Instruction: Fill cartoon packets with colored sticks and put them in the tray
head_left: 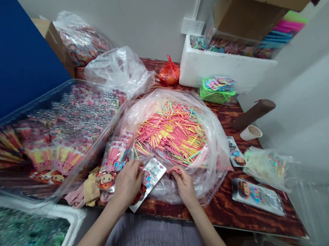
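Observation:
My left hand (129,182) is closed on a small printed pouch (155,173), silver and clear with a cartoon face, tilted at the table's front edge. Between the bent fingers of my right hand (185,184) is a bunch of thin pink sticks (177,171), their ends facing the pouch. Beyond both hands lies a wide clear plastic bag (217,163), rolled open, with a heap of pink, yellow and green sticks (175,130) inside. Filled pouches (115,157) are stacked just left of my left hand.
A large clear tub (90,158) on the left holds many filled pouches. Rightward are a flat pouch (258,196), a bag of pale sticks (268,165), a paper cup (251,133) and a brown bottle (253,114). A green basket (216,96) and foam box (226,67) stand behind.

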`<state>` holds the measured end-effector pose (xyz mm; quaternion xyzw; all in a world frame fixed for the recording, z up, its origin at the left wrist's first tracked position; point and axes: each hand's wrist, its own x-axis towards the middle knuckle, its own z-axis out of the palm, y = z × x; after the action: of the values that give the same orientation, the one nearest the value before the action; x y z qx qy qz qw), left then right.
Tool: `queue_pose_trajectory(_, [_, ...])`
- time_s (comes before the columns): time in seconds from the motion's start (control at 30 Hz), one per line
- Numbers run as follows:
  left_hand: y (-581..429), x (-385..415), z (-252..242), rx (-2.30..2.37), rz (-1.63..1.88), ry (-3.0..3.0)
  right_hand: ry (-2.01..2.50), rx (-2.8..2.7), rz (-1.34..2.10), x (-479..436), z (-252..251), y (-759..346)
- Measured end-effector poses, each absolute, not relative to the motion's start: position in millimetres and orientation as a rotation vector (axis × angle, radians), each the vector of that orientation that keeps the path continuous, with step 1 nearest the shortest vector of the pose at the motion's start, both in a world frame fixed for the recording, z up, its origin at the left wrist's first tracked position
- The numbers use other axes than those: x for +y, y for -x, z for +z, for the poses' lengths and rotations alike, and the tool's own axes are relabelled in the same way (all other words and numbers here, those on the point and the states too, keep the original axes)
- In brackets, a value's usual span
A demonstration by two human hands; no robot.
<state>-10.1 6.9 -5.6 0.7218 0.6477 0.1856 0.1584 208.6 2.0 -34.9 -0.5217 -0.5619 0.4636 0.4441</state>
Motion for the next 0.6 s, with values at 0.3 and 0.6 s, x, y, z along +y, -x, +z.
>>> queue_pose_trajectory(0.3, [-7.2, 19.4, 0.6, 1.935, 0.552, -1.985, 1.542, -1.505, 0.916, 29.4, -17.2, -229.1])
queue_pose_trajectory(0.6, [-5.2, 14.0, -10.8, 1.720, 0.859, -1.918, 1.699, -2.451, 0.217, 57.1, -18.2, -207.3])
